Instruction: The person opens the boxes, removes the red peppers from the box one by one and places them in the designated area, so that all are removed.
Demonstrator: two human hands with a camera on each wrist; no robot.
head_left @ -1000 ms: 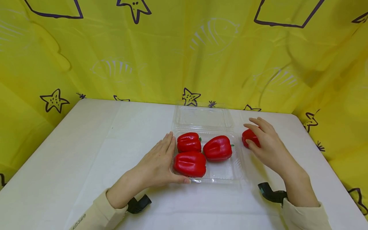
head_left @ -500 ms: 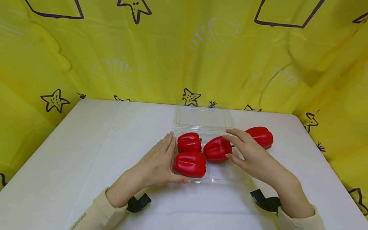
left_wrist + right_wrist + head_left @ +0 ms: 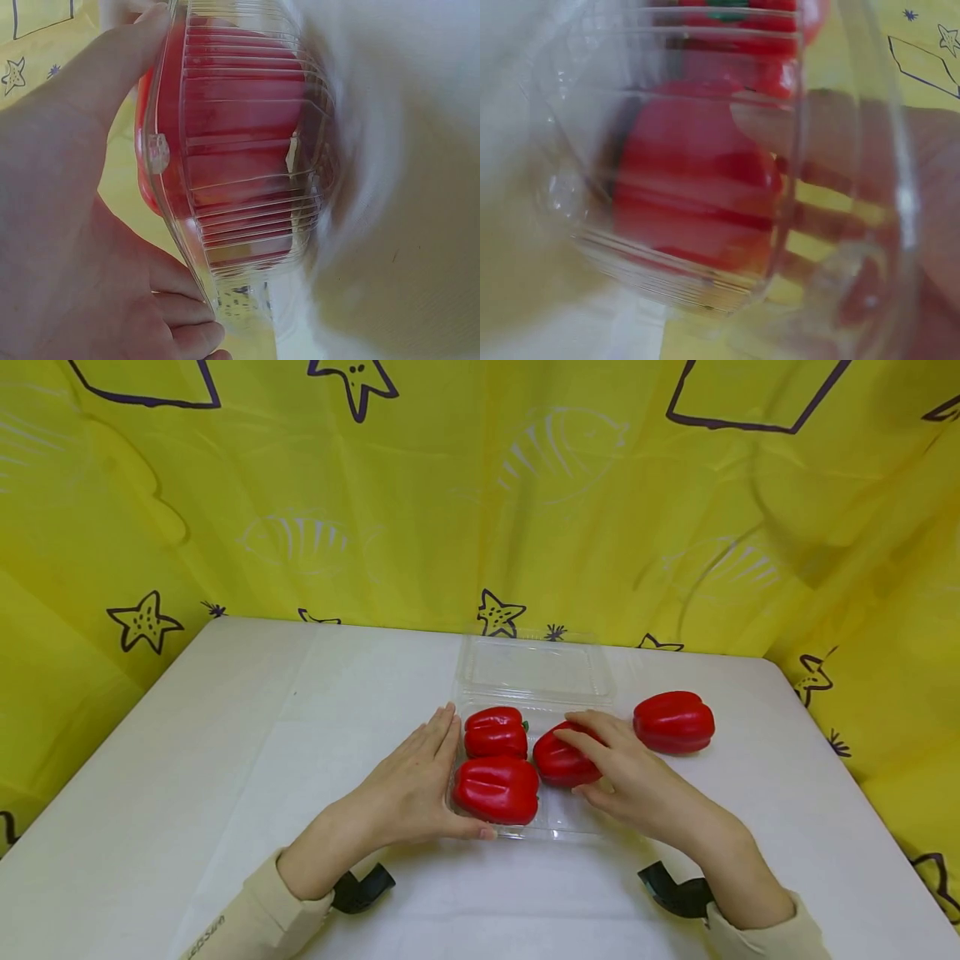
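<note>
A clear plastic clamshell container (image 3: 558,833) lies with its lid folded back, holding three red bell peppers. My left hand (image 3: 408,785) braces its near left corner, fingers straight along the left side and thumb at the front edge. In the left wrist view, thumb and fingertips touch the rim (image 3: 176,217). Beside that hand are a front bell pepper (image 3: 495,789) and a back bell pepper (image 3: 495,732). My right hand (image 3: 637,768) reaches over the right wall and grips the third bell pepper (image 3: 558,756), its stem end covered. The right wrist view shows this pepper (image 3: 694,176) through the clear wall.
Another red bell pepper (image 3: 673,722) lies on the white table (image 3: 247,727), right of the container. Toward the back lies the clear lid (image 3: 534,667), hinged to the container. A yellow patterned curtain (image 3: 420,510) surrounds the table's back and sides.
My right hand has moved left from the loose pepper outside to the right pepper in the container, its fingers now around it. The left hand has stayed in place.
</note>
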